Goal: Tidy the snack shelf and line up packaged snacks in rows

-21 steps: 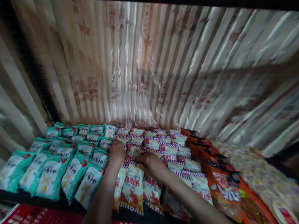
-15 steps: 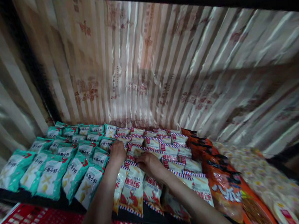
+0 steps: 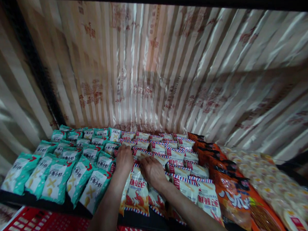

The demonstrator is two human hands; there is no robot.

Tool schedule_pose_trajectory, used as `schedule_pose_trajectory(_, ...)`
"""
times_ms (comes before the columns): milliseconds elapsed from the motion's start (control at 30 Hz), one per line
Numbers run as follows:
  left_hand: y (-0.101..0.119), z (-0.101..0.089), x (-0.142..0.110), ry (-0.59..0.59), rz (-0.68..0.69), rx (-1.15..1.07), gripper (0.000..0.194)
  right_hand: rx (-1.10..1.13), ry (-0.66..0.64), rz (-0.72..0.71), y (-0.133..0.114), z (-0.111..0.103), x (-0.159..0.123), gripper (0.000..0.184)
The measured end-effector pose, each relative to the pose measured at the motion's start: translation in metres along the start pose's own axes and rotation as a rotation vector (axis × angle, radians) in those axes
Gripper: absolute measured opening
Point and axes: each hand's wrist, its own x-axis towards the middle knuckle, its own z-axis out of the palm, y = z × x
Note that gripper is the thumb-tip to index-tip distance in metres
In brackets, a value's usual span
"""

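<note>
Head view shows two bare hands down among the cream bags (image 3: 136, 192), which sit in rows in the middle of the black shelf (image 3: 146, 222), between the green bags (image 3: 54, 182) and the orange bags (image 3: 232, 201). The left hand (image 3: 124, 157) has its fingers bent and close together near the back rows. The right hand (image 3: 152, 169) curls its fingers down by a bag top. Both sets of tips are hidden, so nobody can tell if they pinch a bag or just touch it. The bags lean on each other, so one hard push might make a row tip over. The front bags lie right at the shelf's edge, and a bump from an arm could send one sliding down to the red basket (image 3: 51, 226) below. A tight squeeze could crush what is inside or pop a bag. The cream bags look shiny, thin and puffy, with flat striped ends. The green ones are puffy pillows too. The basket looks like hard plastic with lots of little holes. Behind, the wall (image 3: 130, 65) is shiny and wrinkly, with long stripes.
</note>
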Motion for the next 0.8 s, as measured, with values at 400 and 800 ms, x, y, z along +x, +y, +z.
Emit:
schedule_pose_trajectory(400,-0.025,0.054,-0.192,0.285,0.288,0.076,0.041,0.009,0.018,0.032,-0.001,0.004,0.001,0.019)
schedule_pose_trajectory(800,-0.038,0.061,-0.217,0.253,0.200,0.225,0.046,0.036,-0.015,0.018,-0.006,-0.002,0.002,0.023)
